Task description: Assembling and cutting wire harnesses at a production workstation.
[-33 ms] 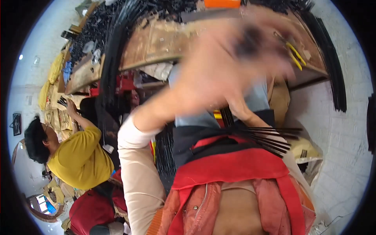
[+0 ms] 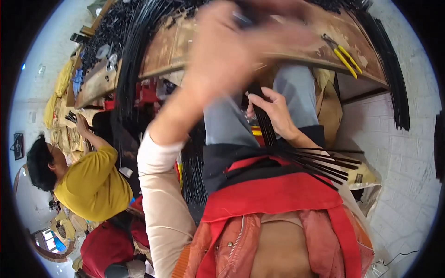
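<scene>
My left hand (image 2: 222,60) is raised over the bench, large and smeared by motion. A small dark object (image 2: 243,18) shows between its blurred fingers; its kind I cannot make out. Lower down, above my lap, my right hand (image 2: 276,113) curls its fingers around a bundle of thin black strips (image 2: 265,125). Thumb and forefinger come together at the bundle's upper end. More dark strips (image 2: 324,164) fan out to the right across my right forearm, their ends apart.
Yellow-handled pliers (image 2: 345,58) lie on the wooden bench (image 2: 162,48). Long black strips (image 2: 391,78) hang over its right end, others (image 2: 130,74) over its left. Small black parts (image 2: 104,44) are heaped at the back left. A person in a yellow top (image 2: 95,180) works at left.
My left hand has moved left and upward, the dark object with it. The pliers and my right hand, previously partly covered, now show more fully. The right hand holds its place.
</scene>
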The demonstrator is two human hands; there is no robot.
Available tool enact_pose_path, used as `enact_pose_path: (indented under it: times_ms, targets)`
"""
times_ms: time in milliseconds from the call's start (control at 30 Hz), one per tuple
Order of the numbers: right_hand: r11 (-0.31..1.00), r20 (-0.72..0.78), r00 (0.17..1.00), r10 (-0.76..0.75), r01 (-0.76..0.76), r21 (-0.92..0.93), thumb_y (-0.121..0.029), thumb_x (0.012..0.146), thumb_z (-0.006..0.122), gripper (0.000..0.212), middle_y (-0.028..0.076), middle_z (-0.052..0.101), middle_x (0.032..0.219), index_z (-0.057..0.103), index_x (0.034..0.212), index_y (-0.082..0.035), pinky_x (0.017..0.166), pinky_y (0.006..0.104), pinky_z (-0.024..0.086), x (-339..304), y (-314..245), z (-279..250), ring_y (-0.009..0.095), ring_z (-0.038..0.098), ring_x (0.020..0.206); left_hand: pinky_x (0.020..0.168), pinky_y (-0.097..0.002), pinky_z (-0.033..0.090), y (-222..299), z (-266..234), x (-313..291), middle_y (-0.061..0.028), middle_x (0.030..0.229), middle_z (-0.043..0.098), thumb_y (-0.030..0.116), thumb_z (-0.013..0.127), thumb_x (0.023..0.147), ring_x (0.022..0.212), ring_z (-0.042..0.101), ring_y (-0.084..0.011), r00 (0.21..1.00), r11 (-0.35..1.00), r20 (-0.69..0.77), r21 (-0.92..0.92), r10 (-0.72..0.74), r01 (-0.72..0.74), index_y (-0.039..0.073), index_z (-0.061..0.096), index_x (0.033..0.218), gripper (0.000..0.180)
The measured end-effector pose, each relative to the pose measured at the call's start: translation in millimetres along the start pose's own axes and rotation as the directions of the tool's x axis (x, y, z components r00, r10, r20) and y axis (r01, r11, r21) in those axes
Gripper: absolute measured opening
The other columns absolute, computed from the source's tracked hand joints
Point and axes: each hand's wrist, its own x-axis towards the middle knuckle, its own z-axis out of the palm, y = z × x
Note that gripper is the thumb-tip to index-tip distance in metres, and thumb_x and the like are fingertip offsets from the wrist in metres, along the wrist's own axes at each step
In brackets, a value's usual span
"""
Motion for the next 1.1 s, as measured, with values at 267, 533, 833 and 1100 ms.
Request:
enact_pose_path:
  times_ms: [267, 533, 833, 1100]
  targets:
    - [0.994, -0.034, 0.998, -0.051, 0.047, -0.096, -0.016, 0.092, 0.067, 0.021, 0.007, 0.065, 0.080, 0.064, 0.102, 0.002, 0.070, 0.0277, 0.055, -23, 6, 5, 0.014, 0.065, 0.072, 0.081, -0.0338, 0.058, -136, -26, -84, -0.0145, 0.101, 0.066, 0.017, 0.055, 0.099, 0.091, 0.069, -0.0236, 0.797, 0.840, -0.386, -0.477, -0.465, 0.259, -0.006, 0.058, 0.110, 0.026]
    - [0.996, -0.035, 0.998, -0.048, 0.045, -0.077, -0.015, 0.092, 0.067, 0.019, 0.007, 0.065, 0.081, 0.064, 0.099, 0.002, 0.069, 0.0290, 0.056, -29, 9, 12, 0.014, 0.066, 0.074, 0.073, -0.0326, 0.059, -152, 11, -84, -0.0124, 0.094, 0.065, 0.019, 0.054, 0.100, 0.083, 0.068, -0.0207, 0.667, 0.868, -0.651, -0.496, -0.364, -0.011, -0.005, 0.056, 0.112, 0.027]
    - [0.996, -0.051, 0.999, -0.019, 0.015, -0.089, -0.013, 0.092, 0.066, 0.015, 0.010, 0.068, 0.078, 0.061, 0.095, 0.001, 0.068, 0.0270, 0.055, -23, 5, 14, 0.015, 0.067, 0.071, 0.076, -0.0317, 0.056, -154, 23, -75, -0.0082, 0.097, 0.062, 0.021, 0.055, 0.100, 0.085, 0.064, -0.0170, 0.467, 0.886, -0.816, -0.445, -0.341, -0.131, -0.002, 0.058, 0.110, 0.026]
    - [0.997, -0.095, 0.995, 0.008, -0.015, -0.075, -0.013, 0.092, 0.066, 0.016, 0.010, 0.067, 0.078, 0.060, 0.094, 0.001, 0.066, 0.0271, 0.055, -25, 3, 12, 0.016, 0.067, 0.071, 0.083, -0.0295, 0.059, -149, -1, -119, -0.0120, 0.103, 0.066, 0.016, 0.066, 0.093, 0.091, 0.068, -0.0189, 0.661, 0.608, -0.383, -0.782, -0.645, 0.140, -0.001, 0.062, 0.113, 0.026]
